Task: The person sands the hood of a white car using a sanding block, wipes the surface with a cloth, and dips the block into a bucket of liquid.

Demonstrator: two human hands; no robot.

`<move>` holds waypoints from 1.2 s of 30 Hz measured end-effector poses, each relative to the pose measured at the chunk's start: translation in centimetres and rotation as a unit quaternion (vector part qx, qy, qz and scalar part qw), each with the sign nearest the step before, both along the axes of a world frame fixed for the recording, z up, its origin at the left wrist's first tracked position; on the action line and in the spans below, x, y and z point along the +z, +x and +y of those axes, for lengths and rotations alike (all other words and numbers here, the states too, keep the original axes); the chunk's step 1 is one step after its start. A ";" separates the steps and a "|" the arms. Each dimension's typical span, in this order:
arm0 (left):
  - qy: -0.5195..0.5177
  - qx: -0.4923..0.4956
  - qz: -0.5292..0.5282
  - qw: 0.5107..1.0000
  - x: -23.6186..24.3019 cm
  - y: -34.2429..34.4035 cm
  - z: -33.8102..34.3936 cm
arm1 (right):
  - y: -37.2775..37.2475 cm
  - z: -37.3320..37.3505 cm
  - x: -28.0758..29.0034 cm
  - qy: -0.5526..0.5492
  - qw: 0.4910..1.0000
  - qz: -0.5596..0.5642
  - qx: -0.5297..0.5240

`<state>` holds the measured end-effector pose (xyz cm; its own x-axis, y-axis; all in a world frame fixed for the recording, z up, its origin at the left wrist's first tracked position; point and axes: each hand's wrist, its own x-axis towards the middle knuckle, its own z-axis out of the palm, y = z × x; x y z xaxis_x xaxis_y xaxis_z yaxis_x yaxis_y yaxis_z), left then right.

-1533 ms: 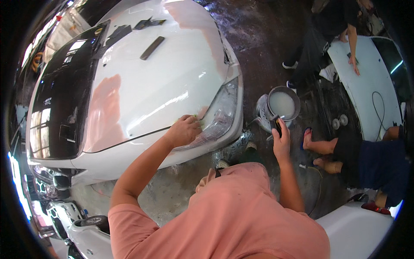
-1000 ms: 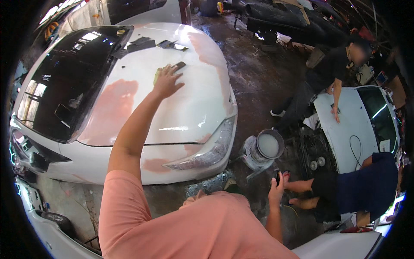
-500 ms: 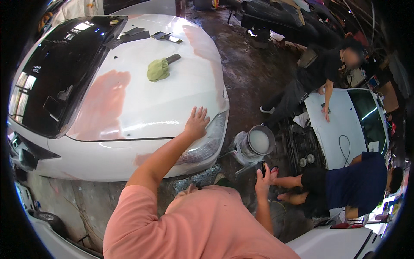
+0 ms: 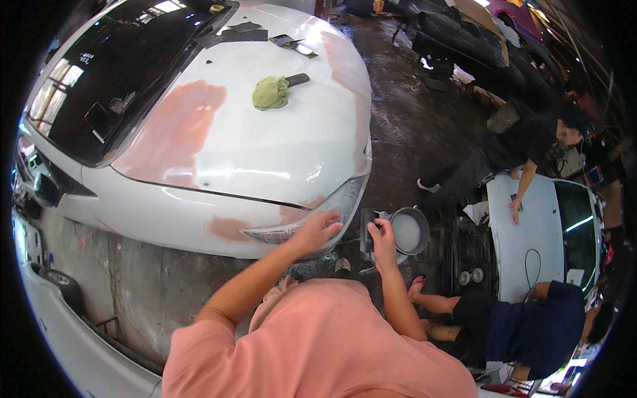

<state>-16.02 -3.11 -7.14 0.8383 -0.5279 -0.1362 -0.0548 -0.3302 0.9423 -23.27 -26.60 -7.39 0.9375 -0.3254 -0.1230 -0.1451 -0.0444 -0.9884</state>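
Note:
My left hand (image 4: pixel 321 229) hangs over the headlight (image 4: pixel 279 232) of a white car, holding nothing, its fingers loosely curved and apart. My right hand (image 4: pixel 381 242) grips a dark rectangular block (image 4: pixel 368 225), held upright beside a bucket of cloudy liquid (image 4: pixel 410 231). On the bonnet (image 4: pixel 265 139), marked with pinkish patches, a bunched green cloth (image 4: pixel 269 94) lies against another dark block (image 4: pixel 297 80). Dark sheets (image 4: pixel 235 34) lie near the windscreen.
Two co-workers lean over a second white car on the right, one in black (image 4: pixel 491 149), one in navy (image 4: pixel 537 331). Another white car (image 4: pixel 73 338) stands at the lower left. Dark parts (image 4: pixel 478 53) are piled at the back right on the wet floor (image 4: pixel 398 119).
My left hand left the green cloth on the bonnet and moved back down toward the headlight. My right hand, still with its block, has risen and come leftward toward my left hand.

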 end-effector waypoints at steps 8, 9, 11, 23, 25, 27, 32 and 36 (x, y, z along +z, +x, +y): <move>-0.218 0.238 0.154 0.934 -2.9 -1.0 -7.9 | 6.3 -0.6 -0.9 -0.203 0.951 -0.112 0.203; -0.157 0.230 0.110 0.954 -4.4 -0.8 -8.0 | 6.5 -1.2 -1.5 -0.245 0.935 -0.131 0.223; -0.150 0.234 0.137 0.951 -4.0 -0.7 -8.9 | 6.6 -2.2 -2.3 -0.215 0.947 -0.096 0.219; -0.183 0.401 0.281 0.853 -1.7 -4.5 -9.1 | 19.1 -3.0 2.8 0.019 0.973 -0.062 0.220; -0.186 0.433 0.194 0.860 -1.9 -7.1 -8.5 | 25.4 1.2 4.5 0.094 0.966 -0.059 0.235; -0.174 0.456 0.147 0.860 -1.6 -9.3 -8.3 | 32.3 5.8 4.6 0.158 0.948 0.004 0.276; -0.190 0.557 0.158 0.793 -3.6 -13.4 -9.2 | 45.4 13.2 5.7 0.164 0.915 0.036 0.367; -0.099 0.633 0.133 0.757 -3.1 -16.4 -8.5 | 38.6 16.2 6.2 -0.243 0.931 -0.174 0.209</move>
